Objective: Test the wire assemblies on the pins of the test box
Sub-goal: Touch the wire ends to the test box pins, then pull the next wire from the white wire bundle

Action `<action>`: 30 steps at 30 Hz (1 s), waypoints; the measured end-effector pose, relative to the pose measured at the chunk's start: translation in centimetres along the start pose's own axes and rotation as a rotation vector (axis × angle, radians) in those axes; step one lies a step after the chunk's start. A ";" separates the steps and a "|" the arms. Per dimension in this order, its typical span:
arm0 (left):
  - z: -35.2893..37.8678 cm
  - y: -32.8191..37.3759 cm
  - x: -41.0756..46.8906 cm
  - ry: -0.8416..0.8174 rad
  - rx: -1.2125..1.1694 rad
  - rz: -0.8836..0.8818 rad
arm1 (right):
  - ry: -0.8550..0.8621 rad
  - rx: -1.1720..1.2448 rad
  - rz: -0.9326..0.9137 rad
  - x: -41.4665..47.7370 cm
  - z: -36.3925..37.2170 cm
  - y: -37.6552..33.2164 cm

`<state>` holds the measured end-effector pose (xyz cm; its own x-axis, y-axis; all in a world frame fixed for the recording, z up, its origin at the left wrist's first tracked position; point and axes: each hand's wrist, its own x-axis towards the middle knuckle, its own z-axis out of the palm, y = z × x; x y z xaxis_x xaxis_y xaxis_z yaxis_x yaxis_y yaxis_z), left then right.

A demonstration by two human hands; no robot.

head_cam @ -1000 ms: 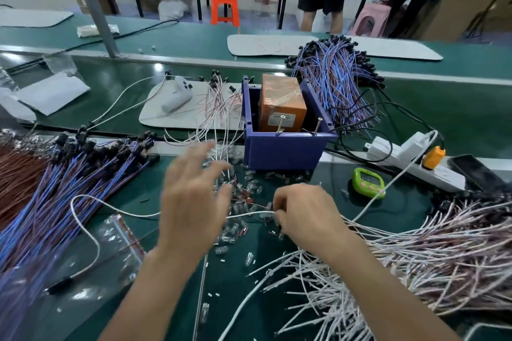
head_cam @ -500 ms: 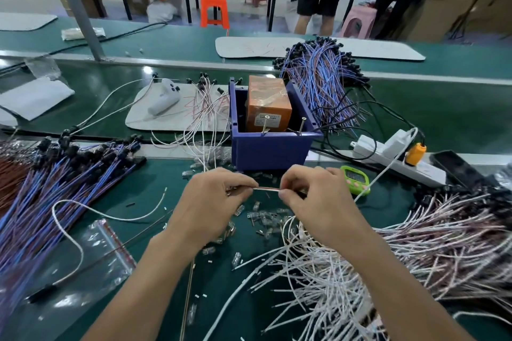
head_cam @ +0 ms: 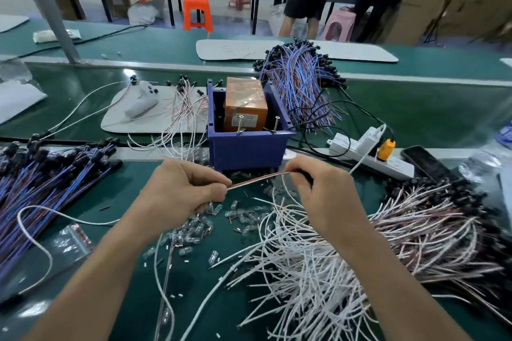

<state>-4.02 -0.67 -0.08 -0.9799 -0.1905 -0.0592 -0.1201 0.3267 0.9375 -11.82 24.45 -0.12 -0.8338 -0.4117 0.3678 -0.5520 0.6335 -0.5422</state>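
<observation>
A single wire assembly [head_cam: 259,180], a thin pinkish-white pair of leads, is stretched taut between both hands just near of the blue test box [head_cam: 247,147]. It runs slightly uphill from left to right, apparently pulled straight so its ends can be presented to the pins. The left hand [head_cam: 182,194] pinches the left end between thumb and forefinger; the right hand [head_cam: 318,191] pinches the right end the same way, its other fingers curled in. What sits at that right end is hidden by the fingers.

The box stands open-topped with an orange block [head_cam: 245,106] inside and two upright metal pins [head_cam: 240,124] at its near rim, facing the person, probably so each end can be touched down quickly. The wire is not yet touching them.

To the near right lies a big heap of white assemblies [head_cam: 346,252], within easy reach of the right hand. Blue-wired bundles [head_cam: 47,183] lie to the left and far right. Small clear connectors [head_cam: 194,230] are scattered on the green bench [head_cam: 124,299] under the hands.
</observation>
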 end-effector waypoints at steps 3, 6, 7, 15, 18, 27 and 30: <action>1.3 0.8 0.6 -0.050 0.101 -0.022 | 0.047 -0.053 0.011 -0.6 -2.6 2.3; 2.7 2.2 1.4 -0.135 0.185 -0.009 | 0.064 -0.122 0.026 -1.4 -6.0 5.1; 3.2 2.6 1.7 -0.156 0.215 0.001 | 0.066 -0.162 0.031 -1.8 -7.3 6.0; 9.9 4.2 3.5 -0.432 0.255 0.063 | 0.179 -0.539 0.265 -3.7 -16.9 14.4; 13.4 4.3 3.3 -0.468 0.313 0.088 | 0.219 -0.570 0.332 -3.9 -18.2 17.1; 19.3 2.3 1.8 -0.185 0.557 0.266 | 0.212 -0.435 0.453 -5.0 -15.0 17.0; 19.3 3.0 2.5 -0.234 0.513 0.277 | 0.095 -0.327 0.363 -4.6 -12.2 14.6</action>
<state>-9.94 17.69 -4.08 -0.9875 0.1540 0.0345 0.1394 0.7487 0.6481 -15.93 43.54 -0.51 -0.9586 -0.0745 0.2747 -0.1816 0.9034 -0.3885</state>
